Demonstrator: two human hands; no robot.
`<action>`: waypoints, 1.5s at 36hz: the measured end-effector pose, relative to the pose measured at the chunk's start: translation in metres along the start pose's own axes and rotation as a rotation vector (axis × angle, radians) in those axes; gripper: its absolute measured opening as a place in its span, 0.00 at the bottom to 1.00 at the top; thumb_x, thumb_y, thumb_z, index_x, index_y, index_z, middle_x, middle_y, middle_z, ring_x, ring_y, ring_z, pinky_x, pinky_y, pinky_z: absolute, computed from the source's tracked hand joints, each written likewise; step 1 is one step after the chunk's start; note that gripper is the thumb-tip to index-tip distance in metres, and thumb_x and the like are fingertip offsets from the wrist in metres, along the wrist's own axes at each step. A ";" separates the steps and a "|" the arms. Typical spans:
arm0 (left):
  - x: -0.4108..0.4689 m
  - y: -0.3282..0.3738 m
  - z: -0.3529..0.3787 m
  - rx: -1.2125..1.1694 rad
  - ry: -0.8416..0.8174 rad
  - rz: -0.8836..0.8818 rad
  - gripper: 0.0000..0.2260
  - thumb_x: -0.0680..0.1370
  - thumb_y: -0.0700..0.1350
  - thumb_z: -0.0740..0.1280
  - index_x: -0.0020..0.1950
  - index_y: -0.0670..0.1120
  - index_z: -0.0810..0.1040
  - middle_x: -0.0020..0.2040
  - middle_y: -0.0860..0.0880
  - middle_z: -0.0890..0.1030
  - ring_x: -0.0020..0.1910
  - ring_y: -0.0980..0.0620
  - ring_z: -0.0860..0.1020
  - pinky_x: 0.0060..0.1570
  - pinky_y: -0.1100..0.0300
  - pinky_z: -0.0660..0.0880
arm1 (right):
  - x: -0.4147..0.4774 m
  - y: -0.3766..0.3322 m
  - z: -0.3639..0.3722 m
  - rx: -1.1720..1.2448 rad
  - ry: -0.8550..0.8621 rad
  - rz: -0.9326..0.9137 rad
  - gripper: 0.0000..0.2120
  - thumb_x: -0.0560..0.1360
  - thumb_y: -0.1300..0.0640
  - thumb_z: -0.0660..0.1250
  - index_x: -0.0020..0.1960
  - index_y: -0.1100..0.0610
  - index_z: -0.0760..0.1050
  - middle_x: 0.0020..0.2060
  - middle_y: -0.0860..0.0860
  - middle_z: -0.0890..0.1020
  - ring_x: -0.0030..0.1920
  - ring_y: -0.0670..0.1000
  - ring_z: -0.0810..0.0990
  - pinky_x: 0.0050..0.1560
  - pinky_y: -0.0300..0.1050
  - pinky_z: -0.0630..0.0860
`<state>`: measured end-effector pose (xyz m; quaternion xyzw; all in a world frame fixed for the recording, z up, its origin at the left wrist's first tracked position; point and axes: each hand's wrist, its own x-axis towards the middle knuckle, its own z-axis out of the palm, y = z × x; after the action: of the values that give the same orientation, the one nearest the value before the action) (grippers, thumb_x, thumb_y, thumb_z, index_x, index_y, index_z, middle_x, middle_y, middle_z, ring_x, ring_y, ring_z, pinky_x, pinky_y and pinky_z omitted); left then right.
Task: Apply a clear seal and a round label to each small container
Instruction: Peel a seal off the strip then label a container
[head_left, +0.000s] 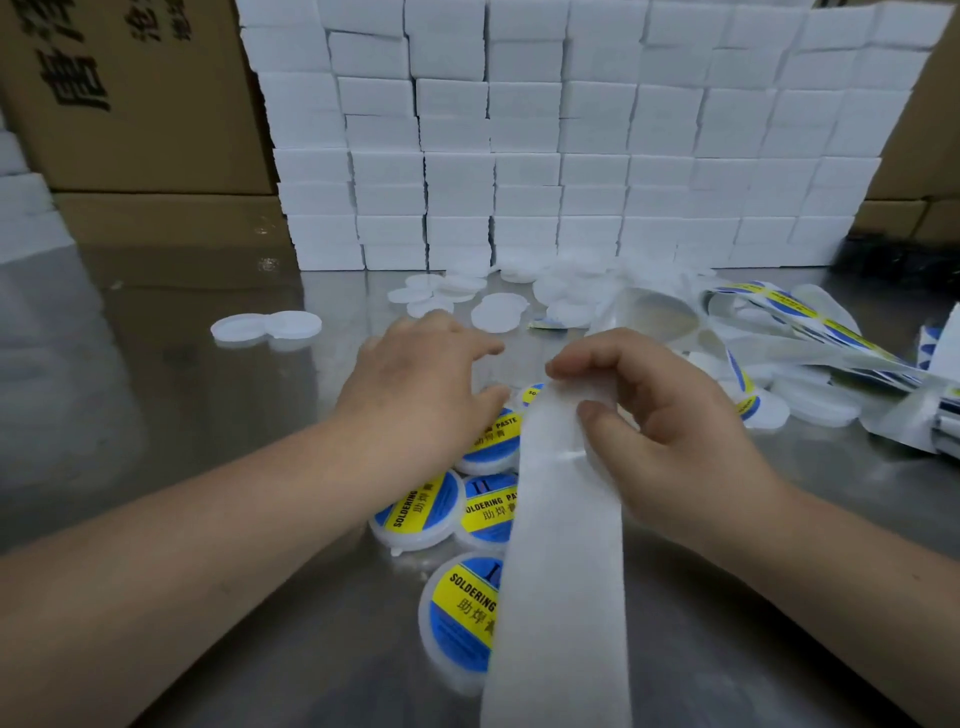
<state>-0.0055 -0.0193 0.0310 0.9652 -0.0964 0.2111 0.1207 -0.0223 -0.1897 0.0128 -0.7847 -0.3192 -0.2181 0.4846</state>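
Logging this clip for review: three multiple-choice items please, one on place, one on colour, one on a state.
1. The stacked white boxes stand: A at the back of the table; B on the floor; C in a hand.
2. The labelled containers show: A red and green; B blue and yellow; C plain black.
3. The right hand: A lies flat, empty; B is out of view; C pinches the white strip.
1A, they rise behind everything; 2B, the labels' colours; 3C, its fingers curl on the strip.

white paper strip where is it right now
In the head view the white paper strip runs up from the bottom edge, right of centre, over the labelled containers, to the right hand, whose fingers pinch its top end.
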 end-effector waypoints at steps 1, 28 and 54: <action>-0.001 0.002 -0.002 -0.092 0.053 0.018 0.14 0.76 0.55 0.61 0.62 0.58 0.74 0.57 0.56 0.75 0.60 0.55 0.69 0.56 0.61 0.64 | 0.000 -0.002 0.000 0.002 -0.003 -0.037 0.18 0.68 0.64 0.59 0.48 0.41 0.72 0.48 0.40 0.79 0.51 0.41 0.77 0.54 0.36 0.72; -0.007 0.027 -0.018 -1.308 -0.002 -0.146 0.11 0.77 0.38 0.63 0.45 0.54 0.80 0.33 0.54 0.79 0.29 0.60 0.76 0.31 0.69 0.73 | 0.002 -0.005 -0.003 0.047 0.282 0.232 0.29 0.68 0.34 0.46 0.50 0.49 0.78 0.47 0.41 0.80 0.50 0.36 0.75 0.48 0.25 0.66; 0.008 0.023 -0.030 -0.756 -0.061 -0.085 0.07 0.75 0.48 0.64 0.39 0.55 0.80 0.25 0.57 0.78 0.24 0.58 0.72 0.21 0.69 0.68 | 0.008 0.014 -0.008 0.369 0.229 0.482 0.18 0.71 0.69 0.59 0.49 0.48 0.77 0.43 0.47 0.85 0.45 0.46 0.84 0.44 0.49 0.80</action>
<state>-0.0151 -0.0344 0.0649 0.8615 -0.1309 0.1266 0.4740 -0.0070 -0.1992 0.0134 -0.7069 -0.1017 -0.1221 0.6893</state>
